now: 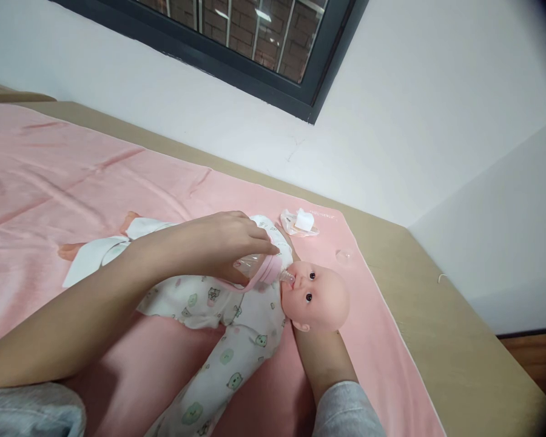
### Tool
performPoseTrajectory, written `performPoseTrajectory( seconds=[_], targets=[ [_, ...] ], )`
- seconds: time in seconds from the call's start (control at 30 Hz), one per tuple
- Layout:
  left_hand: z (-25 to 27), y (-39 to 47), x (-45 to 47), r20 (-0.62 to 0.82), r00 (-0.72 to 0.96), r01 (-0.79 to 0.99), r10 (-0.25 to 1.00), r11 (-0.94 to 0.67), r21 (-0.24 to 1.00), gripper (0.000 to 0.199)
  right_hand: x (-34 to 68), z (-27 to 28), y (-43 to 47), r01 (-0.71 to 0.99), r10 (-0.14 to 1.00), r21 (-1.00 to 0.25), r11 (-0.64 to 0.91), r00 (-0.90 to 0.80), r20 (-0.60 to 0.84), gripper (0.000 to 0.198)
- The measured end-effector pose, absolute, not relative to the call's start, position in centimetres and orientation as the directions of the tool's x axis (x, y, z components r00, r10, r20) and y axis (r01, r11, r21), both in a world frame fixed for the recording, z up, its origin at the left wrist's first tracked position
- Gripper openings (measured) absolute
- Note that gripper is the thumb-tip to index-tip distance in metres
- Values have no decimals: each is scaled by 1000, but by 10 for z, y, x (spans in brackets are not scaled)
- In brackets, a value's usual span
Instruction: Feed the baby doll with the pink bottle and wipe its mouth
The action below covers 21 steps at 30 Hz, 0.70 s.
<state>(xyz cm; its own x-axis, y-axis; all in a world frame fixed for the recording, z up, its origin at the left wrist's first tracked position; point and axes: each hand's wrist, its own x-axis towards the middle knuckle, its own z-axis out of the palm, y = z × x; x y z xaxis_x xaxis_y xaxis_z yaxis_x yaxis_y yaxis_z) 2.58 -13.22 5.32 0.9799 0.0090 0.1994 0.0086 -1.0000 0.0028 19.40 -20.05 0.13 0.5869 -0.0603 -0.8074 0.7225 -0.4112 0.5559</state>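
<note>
The bottle (270, 269) is near the middle of my view, lying along the doll's (316, 297) chest, its clear teat (287, 277) at the mouth. My left hand (230, 243) reaches in from the left, its fingers clamped round the bottle from above. My right forearm (325, 358) passes under the doll's neck from the near side; the doll covers most of the right hand, so I cannot tell whether those fingers are apart or together.

As far as I can judge, bringing teat and mouth together is done, and the head is already propped on the arm. What is left is unsettled: the bottle is not yet set down, and I cannot tell how much is in it, as my hand hides most of the clear body.

Counting outward, I have one bottle and one doll, head to the right, with two bare feet to the left. Beyond the head lies one white packet (300, 222); right of that, and nearer, is one small clear piece (343, 255), perhaps a cover. All of it is on one pink cloth (36, 164), spread over one pale wooden counter (437, 315). Two grey sleeves (346, 409) edge in at the near side, and one dark-framed window (273, 42) sits in the far wall (414, 139).
</note>
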Motion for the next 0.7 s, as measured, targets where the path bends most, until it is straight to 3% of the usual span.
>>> performPoseTrajectory(
  seconds=[0.27,0.47,0.57,0.7],
  targets=[
    [54,-135,26,176,984,26,21,-999,-28,56,191,7,-203,685,-2,556,-471,629,-777,32],
    [55,-136,26,205,979,22,18,-1000,-17,54,194,-3,-201,670,-144,634,-386,635,-759,28],
    [53,-136,26,212,977,14,8,-999,-29,53,192,1,-201,705,-117,625,-336,627,-770,25],
    [52,-136,25,208,978,15,4,-999,-49,54,188,13,-202,710,-63,579,-400,609,-791,30]
  ],
)
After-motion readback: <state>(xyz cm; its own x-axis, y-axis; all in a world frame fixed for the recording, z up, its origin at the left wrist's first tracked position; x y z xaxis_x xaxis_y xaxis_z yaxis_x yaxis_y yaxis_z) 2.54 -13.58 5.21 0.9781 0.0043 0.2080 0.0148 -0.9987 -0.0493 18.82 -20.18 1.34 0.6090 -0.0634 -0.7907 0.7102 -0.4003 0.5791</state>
